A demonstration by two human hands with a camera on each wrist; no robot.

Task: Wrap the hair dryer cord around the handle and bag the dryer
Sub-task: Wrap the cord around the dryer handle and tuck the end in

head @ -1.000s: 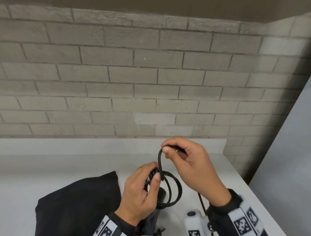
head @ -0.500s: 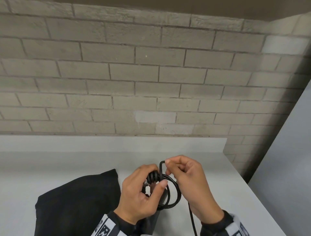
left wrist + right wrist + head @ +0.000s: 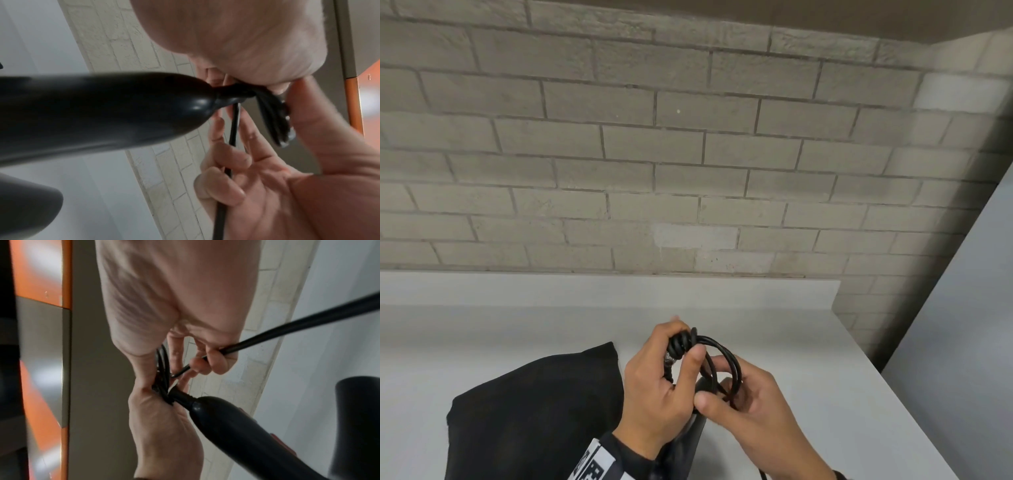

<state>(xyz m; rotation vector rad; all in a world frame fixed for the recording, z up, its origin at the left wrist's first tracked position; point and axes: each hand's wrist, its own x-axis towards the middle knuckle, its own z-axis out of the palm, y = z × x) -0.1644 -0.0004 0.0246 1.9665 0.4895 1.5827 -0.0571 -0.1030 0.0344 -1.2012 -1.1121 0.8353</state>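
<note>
The black hair dryer's handle (image 3: pixel 102 110) points toward both hands over the white counter (image 3: pixel 808 394). Its black cord (image 3: pixel 726 356) is gathered in several loops at the handle's end. My left hand (image 3: pixel 683 356) grips the bunched top of those loops, thumb pressed over them. Just to the right and lower, my right hand (image 3: pixel 722 387) pinches the lower side of the loops and holds the free length of cord (image 3: pixel 287 327), which runs off past the wrist. A black cloth bag (image 3: pixel 534 411) lies flat on the counter, left of the hands.
A grey brick wall (image 3: pixel 688 171) rises behind the counter's low back ledge (image 3: pixel 619 287). The counter ends at a right edge (image 3: pixel 893 404) with a pale panel beyond. Orange and grey surfaces (image 3: pixel 41 272) show overhead in the wrist views.
My right hand came down from above the coil to its lower right side, laying another turn of cord on the loops. The left hand kept its grip and rose slightly.
</note>
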